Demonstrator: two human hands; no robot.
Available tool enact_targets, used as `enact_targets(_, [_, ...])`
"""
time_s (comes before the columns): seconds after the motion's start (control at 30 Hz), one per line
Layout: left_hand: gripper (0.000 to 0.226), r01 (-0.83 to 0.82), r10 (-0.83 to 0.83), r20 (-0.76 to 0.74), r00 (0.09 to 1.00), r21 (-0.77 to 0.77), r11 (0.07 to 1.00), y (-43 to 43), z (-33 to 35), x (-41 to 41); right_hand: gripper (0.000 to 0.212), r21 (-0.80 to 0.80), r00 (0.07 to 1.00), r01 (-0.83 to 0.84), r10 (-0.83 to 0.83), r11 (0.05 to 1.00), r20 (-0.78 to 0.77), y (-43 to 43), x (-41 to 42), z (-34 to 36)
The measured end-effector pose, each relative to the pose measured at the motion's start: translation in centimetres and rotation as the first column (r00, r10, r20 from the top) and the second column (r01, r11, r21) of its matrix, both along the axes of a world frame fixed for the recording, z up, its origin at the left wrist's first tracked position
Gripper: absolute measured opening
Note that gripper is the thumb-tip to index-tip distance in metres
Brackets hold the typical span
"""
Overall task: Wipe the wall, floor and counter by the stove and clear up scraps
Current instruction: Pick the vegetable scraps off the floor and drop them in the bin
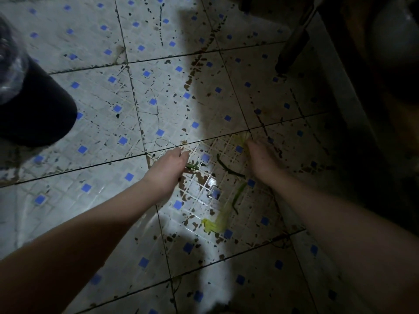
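Head view, stained tile floor [158, 105], left hand [169, 167] pinching green scrap [193, 166], right hand [260, 159] grip unclear.

- Dim overall; the brightest light falls on the tiled floor [140, 91] at the upper left and centre.
- The right side and upper right corner sink into deep shadow.
- Glare glints on wet tiles at the centre.
- Soft focus; grout lines bow near the edges.

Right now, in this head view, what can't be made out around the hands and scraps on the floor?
- Left hand: fingertips curl under, so its grip on the dark green scrap is unclear.
- Right hand: fingers lost in shadow.
- Dark container: cut off by left edge.
- Top right corner: too dark to identify.
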State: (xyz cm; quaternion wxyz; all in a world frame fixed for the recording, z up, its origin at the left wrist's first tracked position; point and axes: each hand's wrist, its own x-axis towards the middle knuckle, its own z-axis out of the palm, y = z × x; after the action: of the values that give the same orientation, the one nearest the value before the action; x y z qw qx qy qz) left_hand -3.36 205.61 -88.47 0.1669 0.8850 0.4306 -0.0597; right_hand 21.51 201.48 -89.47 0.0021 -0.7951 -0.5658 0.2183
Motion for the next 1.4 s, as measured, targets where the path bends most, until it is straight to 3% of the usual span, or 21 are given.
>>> enact_targets(0.1, [0.035,-0.007,0.007,-0.016,1.0,0.02,1.0,0.0,-0.2,-0.4,0.03,0.024,0.98,0.029,-0.023,0.999,-0.199,-0.2,-0.7,0.2])
enact_targets(0.23, [0.032,-0.007,0.007,-0.005,1.0,0.03,1.0,-0.1,-0.2,-0.6,0.048,0.024,0.949,-0.031,0.037,0.999,-0.313,-1.2,-2.3,0.6])
enact_targets(0.47, [0.024,0.002,-0.001,-0.029,1.0,0.015,1.0,-0.2,0.3,-1.3,0.038,-0.028,0.952,-0.244,0.234,0.969,-0.196,-2.7,-2.2,-0.1])
enact_targets(0.8, [0.028,-0.021,0.02,-0.083,0.996,-0.016,1.0,-0.8,1.4,-3.3,0.027,-0.118,0.969,-0.18,0.155,0.977,-0.193,-1.1,-3.6,-0.3])
enact_targets(0.97, [0.031,-0.068,0.067,-0.076,0.995,-0.009,0.998,-0.7,2.5,-5.3,0.038,-0.161,0.971,-0.163,0.129,0.974,-0.199,-0.2,-4.1,0.0])
enact_targets(1.2, [0.021,-0.13,0.131,-0.072,0.989,0.018,0.991,-0.2,4.3,-7.8,0.022,-0.03,0.974,-0.123,0.115,0.992,-0.196,1.7,-5.4,2.0])
enact_targets(1.4, [0.024,-0.163,0.166,-0.085,0.982,0.04,0.986,-0.1,6.4,-9.9,0.031,0.083,0.968,-0.1,0.116,0.992,-0.222,2.6,-7.6,4.1])
